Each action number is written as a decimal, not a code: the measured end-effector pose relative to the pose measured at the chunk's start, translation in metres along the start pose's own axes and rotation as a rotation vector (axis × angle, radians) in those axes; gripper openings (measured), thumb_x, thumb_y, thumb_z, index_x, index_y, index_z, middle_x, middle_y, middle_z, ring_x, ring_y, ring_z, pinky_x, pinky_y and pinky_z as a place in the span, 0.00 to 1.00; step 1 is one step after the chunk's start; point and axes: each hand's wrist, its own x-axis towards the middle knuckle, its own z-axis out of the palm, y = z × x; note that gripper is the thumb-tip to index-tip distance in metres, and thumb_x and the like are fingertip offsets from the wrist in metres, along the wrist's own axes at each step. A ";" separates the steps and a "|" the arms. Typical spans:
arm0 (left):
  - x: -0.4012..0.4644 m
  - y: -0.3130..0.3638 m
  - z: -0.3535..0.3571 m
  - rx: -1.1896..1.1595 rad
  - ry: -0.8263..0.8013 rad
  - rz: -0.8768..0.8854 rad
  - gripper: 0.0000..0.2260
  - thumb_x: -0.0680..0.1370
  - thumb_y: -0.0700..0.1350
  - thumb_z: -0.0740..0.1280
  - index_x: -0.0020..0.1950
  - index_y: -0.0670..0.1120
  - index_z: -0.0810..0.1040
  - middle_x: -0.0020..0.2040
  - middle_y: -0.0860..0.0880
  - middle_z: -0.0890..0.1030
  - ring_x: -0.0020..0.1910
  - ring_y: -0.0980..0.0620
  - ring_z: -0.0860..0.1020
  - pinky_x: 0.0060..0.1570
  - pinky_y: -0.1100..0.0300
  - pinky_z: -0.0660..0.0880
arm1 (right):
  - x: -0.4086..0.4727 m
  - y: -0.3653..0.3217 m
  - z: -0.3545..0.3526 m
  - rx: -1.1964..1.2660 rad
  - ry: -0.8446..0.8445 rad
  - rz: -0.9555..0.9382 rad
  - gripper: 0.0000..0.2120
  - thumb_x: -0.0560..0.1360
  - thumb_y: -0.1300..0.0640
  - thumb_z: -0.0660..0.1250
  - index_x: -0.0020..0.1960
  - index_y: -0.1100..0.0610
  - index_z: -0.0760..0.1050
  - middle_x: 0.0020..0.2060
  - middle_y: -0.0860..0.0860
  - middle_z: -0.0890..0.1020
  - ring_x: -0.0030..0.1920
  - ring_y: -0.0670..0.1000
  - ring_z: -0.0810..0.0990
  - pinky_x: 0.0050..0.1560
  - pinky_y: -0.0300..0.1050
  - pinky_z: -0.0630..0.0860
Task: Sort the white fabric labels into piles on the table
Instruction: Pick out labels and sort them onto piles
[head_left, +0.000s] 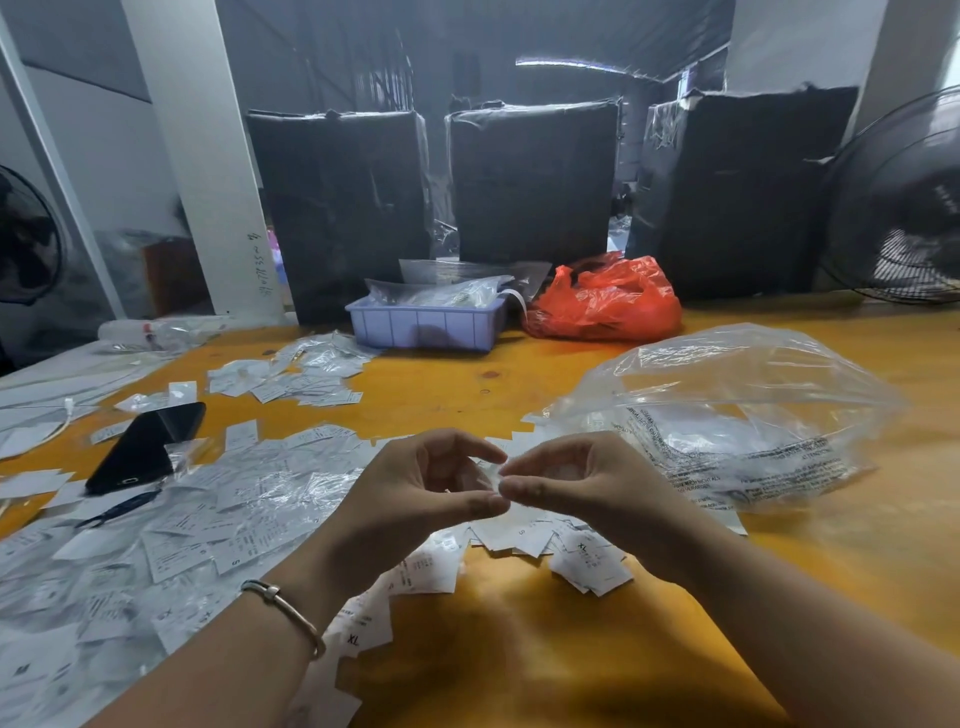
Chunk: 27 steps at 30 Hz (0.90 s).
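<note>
Head view: a small white label (493, 475), possibly in a clear sleeve, is pinched between the fingertips of the left hand (421, 486) and the right hand (576, 483), both curled, above the near middle of the table (519, 384). Sorting looks barely under way: a small heap of labels (587, 558) lies beneath the hands, while a wide loose spread (197, 519) toward the left edge remains unsorted. "XL", "S" and "XS" can be read on several labels; the print on the clear bag (727, 415) at the right is illegible. A phone (145, 447) lies among the labels.
</note>
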 end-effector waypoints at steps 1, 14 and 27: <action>0.000 0.000 0.000 0.009 -0.004 0.001 0.18 0.64 0.45 0.78 0.52 0.47 0.82 0.39 0.45 0.84 0.40 0.51 0.82 0.42 0.63 0.80 | 0.000 0.000 0.001 0.001 -0.010 -0.015 0.14 0.64 0.47 0.74 0.43 0.56 0.84 0.39 0.49 0.86 0.43 0.45 0.83 0.44 0.35 0.78; 0.002 -0.003 -0.002 0.113 0.092 0.068 0.08 0.67 0.49 0.74 0.42 0.47 0.86 0.39 0.48 0.85 0.38 0.55 0.82 0.39 0.67 0.77 | 0.002 -0.002 -0.006 0.042 0.322 -0.135 0.06 0.75 0.61 0.67 0.46 0.62 0.83 0.38 0.56 0.84 0.40 0.56 0.82 0.42 0.40 0.78; 0.001 -0.003 0.001 0.413 0.113 0.281 0.03 0.69 0.46 0.75 0.40 0.52 0.83 0.37 0.56 0.83 0.37 0.56 0.81 0.36 0.69 0.77 | -0.010 -0.030 -0.003 -0.366 0.284 -0.504 0.04 0.68 0.55 0.74 0.40 0.54 0.80 0.34 0.45 0.82 0.35 0.49 0.80 0.37 0.48 0.76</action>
